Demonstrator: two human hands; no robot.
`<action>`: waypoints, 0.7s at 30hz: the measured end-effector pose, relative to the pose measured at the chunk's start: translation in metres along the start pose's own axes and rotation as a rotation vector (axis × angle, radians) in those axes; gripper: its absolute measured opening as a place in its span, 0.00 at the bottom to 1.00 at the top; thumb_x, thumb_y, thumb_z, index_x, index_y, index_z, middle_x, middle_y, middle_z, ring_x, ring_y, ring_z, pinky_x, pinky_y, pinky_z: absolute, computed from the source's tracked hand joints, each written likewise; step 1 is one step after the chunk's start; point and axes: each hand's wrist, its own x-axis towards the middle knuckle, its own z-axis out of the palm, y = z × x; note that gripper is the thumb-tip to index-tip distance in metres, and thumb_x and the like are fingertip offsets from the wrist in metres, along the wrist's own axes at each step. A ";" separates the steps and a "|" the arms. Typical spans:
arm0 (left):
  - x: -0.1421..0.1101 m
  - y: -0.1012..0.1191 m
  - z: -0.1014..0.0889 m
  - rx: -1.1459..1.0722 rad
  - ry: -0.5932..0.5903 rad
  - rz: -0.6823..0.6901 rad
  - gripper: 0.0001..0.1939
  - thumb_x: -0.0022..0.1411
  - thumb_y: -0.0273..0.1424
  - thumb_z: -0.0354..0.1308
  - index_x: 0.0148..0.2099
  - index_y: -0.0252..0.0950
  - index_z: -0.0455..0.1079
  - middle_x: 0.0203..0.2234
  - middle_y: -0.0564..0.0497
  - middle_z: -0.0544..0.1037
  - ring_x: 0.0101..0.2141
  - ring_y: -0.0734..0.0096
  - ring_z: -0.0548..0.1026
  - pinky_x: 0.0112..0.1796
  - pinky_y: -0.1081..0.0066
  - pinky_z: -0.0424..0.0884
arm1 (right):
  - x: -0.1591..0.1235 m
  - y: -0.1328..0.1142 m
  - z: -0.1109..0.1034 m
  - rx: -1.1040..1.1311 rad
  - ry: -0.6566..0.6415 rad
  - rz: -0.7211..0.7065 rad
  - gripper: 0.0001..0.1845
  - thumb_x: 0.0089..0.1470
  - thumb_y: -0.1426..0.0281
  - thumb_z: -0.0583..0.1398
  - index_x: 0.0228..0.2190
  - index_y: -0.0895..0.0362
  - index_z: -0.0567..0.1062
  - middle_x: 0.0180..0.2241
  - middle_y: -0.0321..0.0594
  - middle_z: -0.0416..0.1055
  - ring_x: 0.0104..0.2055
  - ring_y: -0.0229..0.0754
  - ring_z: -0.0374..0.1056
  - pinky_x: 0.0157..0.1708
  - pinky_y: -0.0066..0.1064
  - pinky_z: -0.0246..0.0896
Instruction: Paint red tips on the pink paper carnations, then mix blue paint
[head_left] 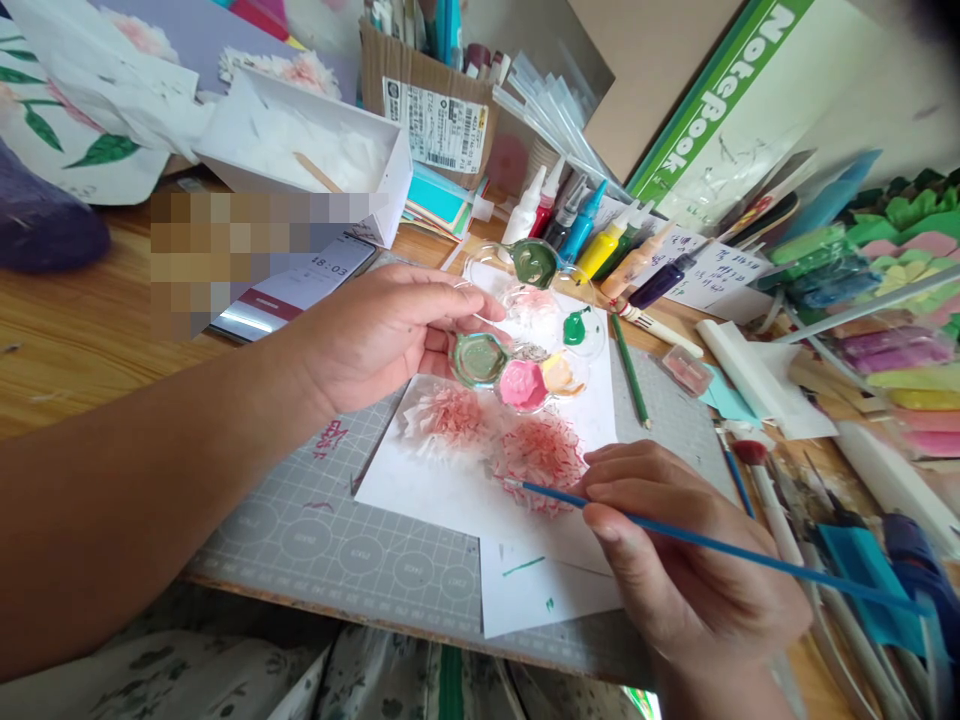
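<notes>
My left hand (390,335) grips the near-left rim of a clear paint palette (592,345), thumb on top. Its wells hold green, pink, yellowish and greyish-green paint. The palette hovers above white paper. In my right hand (675,540) is a thin blue paintbrush (720,543), pinched between thumb and fingers. The brush tip is at the near-left edge of a ruffled flower (541,455) with red-edged petals; whether it touches cannot be made out. To its left lies a paler pink-and-white flower (452,420). Both flowers rest on the white paper (427,487).
A grey cutting mat (300,540) lies under the paper. Paint bottles (600,245) stand in a row behind the palette, beside a green pencil (630,370). At the left are a phone (300,285) and a white box (307,150). Brushes and tools (787,510) crowd the right side.
</notes>
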 end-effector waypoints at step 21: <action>0.000 0.000 -0.001 -0.018 -0.003 0.010 0.08 0.54 0.36 0.68 0.33 0.36 0.81 0.29 0.48 0.82 0.29 0.64 0.79 0.28 0.69 0.74 | 0.000 0.000 0.000 0.006 -0.030 -0.011 0.14 0.50 0.87 0.62 0.38 0.61 0.75 0.29 0.40 0.75 0.32 0.42 0.73 0.30 0.38 0.72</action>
